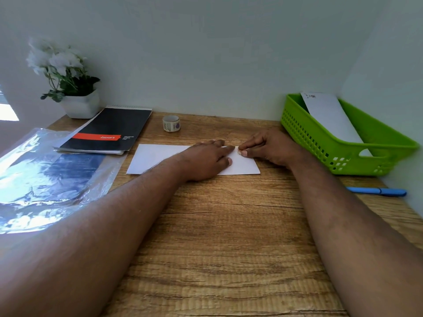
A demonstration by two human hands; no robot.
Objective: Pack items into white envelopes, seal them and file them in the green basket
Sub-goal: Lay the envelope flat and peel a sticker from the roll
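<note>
A white envelope lies flat on the wooden desk in the middle of the view. My left hand rests on its right half with fingers extended, pressing it down. My right hand is beside it at the envelope's upper right corner, and its thumb and forefinger pinch a small sticker against the paper. The green basket stands at the right with one white envelope leaning inside it. A roll of stickers stands behind the envelope.
A black spiral pad and a crinkled clear plastic sleeve lie at the left. A white pot of white flowers occupies the back left corner. A blue pen lies at the right, in front of the basket.
</note>
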